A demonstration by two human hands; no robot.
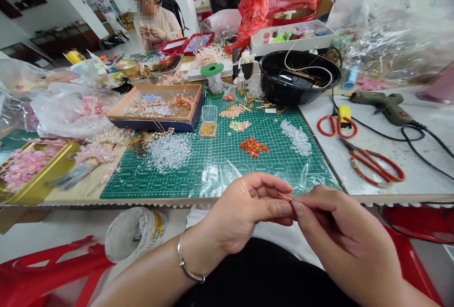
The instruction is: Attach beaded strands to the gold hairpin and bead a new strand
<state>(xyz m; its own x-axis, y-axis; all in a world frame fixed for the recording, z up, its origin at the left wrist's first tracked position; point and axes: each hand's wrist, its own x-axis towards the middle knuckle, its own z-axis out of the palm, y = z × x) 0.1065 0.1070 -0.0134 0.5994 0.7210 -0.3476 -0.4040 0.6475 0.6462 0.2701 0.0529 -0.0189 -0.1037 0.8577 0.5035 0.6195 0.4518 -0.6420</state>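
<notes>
My left hand (244,212) and my right hand (336,231) meet in front of the table edge, thumbs and forefingers pinched together on a thin gold wire (285,197) that pokes out between them. Whether a bead sits on the wire is too small to tell. Beyond my hands lies a green cutting mat (220,160) with a heap of clear beads (169,151), a small pile of orange-red beads (254,146) and another clear pile (297,137).
A black bowl (300,77), a glue gun (385,104) with its cable and two orange-handled scissors (376,165) sit at the right. A shallow box of bead ornaments (156,106) and plastic bags lie at the left. Another person sits at the far end of the table.
</notes>
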